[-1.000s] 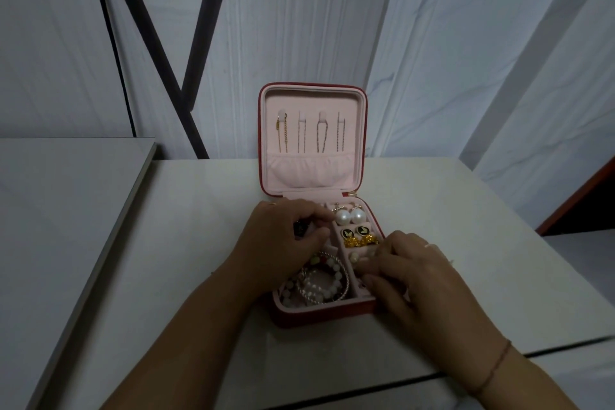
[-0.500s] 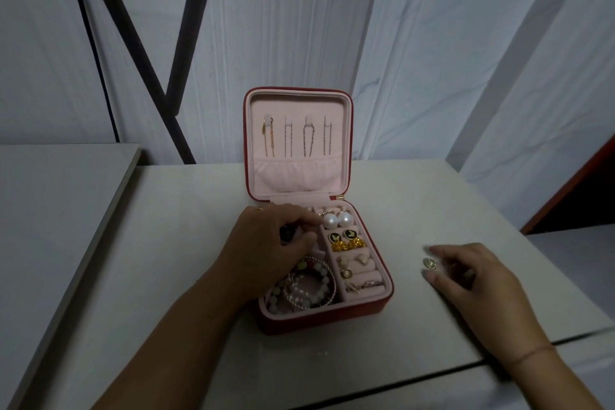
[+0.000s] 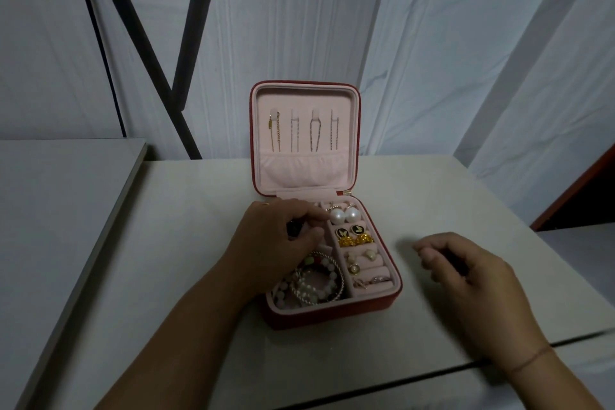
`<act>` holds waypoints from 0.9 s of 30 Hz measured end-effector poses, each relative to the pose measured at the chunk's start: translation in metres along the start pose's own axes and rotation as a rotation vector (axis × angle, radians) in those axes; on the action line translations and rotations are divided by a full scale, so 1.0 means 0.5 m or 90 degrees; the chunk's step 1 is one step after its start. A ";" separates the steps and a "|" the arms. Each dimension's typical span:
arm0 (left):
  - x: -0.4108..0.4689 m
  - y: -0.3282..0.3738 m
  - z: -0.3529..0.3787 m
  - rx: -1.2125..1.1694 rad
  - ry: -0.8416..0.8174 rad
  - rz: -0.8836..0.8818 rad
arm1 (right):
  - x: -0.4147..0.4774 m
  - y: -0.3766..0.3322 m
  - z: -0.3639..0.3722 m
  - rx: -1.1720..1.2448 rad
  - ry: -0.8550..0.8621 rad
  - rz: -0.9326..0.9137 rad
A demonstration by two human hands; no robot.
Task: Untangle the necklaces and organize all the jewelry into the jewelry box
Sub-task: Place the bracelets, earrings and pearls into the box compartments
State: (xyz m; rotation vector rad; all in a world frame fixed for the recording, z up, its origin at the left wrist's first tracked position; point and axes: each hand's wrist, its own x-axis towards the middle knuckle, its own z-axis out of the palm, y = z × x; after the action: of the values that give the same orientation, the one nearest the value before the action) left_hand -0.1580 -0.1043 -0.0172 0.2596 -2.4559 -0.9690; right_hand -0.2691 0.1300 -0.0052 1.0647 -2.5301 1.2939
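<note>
While left hand [image 3: 276, 243] is kept at jewelry box [image 3: 332, 316], right hand [image 3: 466, 280] is found more curled than half second before; small gold piece then lying by its fingertips no longer seen on table [image 3: 186, 243]. Box set mid-table, lid upright; bare tabletop left on both sides. Front edge crossed by right wrist. Small dark object [image 3: 294, 226] gripped by left fingers in rear-left compartment, beside pearl earrings [image 3: 342, 215]. Right fingers curled, apart from box; anything pinched cannot be told.
</note>
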 end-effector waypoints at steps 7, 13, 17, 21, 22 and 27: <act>0.000 0.002 0.000 -0.007 -0.003 -0.008 | -0.001 -0.063 0.030 0.044 -0.092 -0.067; 0.000 0.003 -0.001 -0.008 -0.002 -0.002 | 0.002 -0.065 0.030 0.037 -0.097 -0.086; -0.001 0.004 -0.002 -0.008 0.003 -0.001 | 0.007 -0.063 0.039 0.055 -0.103 -0.086; -0.001 0.005 -0.003 -0.013 0.002 0.002 | 0.007 -0.063 0.046 0.053 -0.118 -0.057; 0.000 0.004 -0.003 -0.012 0.002 0.002 | 0.006 -0.063 0.047 0.045 -0.117 -0.061; 0.001 0.003 -0.001 0.005 -0.002 0.004 | 0.009 -0.064 0.049 0.036 -0.088 -0.072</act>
State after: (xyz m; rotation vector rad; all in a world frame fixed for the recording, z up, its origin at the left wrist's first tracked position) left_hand -0.1579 -0.1039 -0.0157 0.2536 -2.4623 -0.9591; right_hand -0.2474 0.0967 0.0024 1.3327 -2.4996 1.3109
